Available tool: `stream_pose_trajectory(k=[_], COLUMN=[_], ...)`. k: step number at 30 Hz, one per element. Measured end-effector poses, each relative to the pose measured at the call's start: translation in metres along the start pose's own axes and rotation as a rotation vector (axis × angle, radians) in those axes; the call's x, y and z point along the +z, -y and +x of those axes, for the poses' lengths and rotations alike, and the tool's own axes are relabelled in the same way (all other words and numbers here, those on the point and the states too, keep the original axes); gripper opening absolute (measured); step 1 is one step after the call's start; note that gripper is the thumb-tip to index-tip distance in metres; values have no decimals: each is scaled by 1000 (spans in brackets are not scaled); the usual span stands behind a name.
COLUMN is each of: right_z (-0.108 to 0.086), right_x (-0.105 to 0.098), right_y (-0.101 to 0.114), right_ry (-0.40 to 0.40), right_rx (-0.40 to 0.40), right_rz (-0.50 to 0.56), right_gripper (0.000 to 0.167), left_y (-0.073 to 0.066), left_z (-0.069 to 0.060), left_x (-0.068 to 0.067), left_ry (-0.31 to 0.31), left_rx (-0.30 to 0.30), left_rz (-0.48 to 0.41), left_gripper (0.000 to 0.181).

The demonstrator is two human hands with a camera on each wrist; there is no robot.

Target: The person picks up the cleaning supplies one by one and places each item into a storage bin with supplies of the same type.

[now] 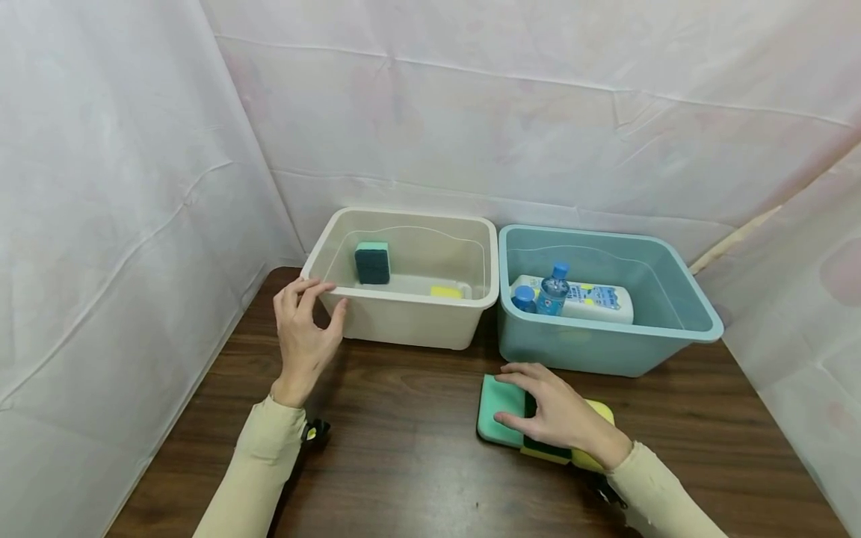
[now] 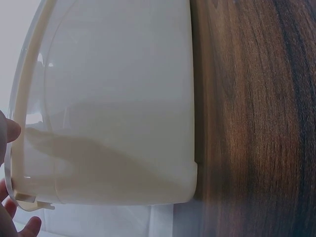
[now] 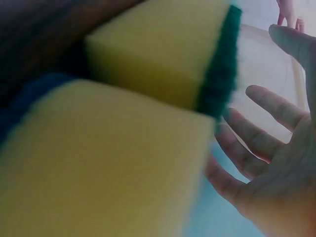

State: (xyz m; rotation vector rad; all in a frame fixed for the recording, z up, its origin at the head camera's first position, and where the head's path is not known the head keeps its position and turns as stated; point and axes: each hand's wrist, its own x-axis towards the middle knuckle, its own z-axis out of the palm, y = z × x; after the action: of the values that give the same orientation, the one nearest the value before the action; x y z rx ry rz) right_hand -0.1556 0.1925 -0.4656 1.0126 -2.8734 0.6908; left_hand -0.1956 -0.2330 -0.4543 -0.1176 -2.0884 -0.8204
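My left hand (image 1: 304,340) rests at the front left corner of the beige bin (image 1: 397,321), fingertips touching its rim and thumb near the outer front wall. Inside that bin stands a dark green sponge (image 1: 373,265), with part of a yellow sponge (image 1: 447,292) lower down. Over a row of sponges on the table hovers my right hand (image 1: 561,411), fingers spread and holding nothing. The row has a light green sponge (image 1: 499,409), a yellow sponge with a dark green side (image 3: 163,54), partly covered by the hand, and another yellow sponge (image 3: 113,163).
A blue bin (image 1: 605,347) stands right beside the beige one. In it are a white bottle (image 1: 608,305), a clear bottle (image 1: 553,293) with a blue cap and another blue cap (image 1: 524,299). White curtains (image 1: 430,134) hang around the brown table (image 1: 403,448).
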Motion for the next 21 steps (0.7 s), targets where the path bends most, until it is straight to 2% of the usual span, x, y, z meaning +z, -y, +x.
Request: stream_pose_trajectory(k=[11, 21], right_z=[-7, -12], right_x=[11, 17], right_y=[-8, -10], right_ry=[30, 55], right_rx=[-7, 35], right_rz=[-13, 5], right_gripper=[68, 74], left_y=[-2, -1], left_z=[0, -1], left_x=[-1, 0], left_ry=[-3, 0], left_rx=[-1, -9], left_rz=[0, 0], left_gripper=[31, 32])
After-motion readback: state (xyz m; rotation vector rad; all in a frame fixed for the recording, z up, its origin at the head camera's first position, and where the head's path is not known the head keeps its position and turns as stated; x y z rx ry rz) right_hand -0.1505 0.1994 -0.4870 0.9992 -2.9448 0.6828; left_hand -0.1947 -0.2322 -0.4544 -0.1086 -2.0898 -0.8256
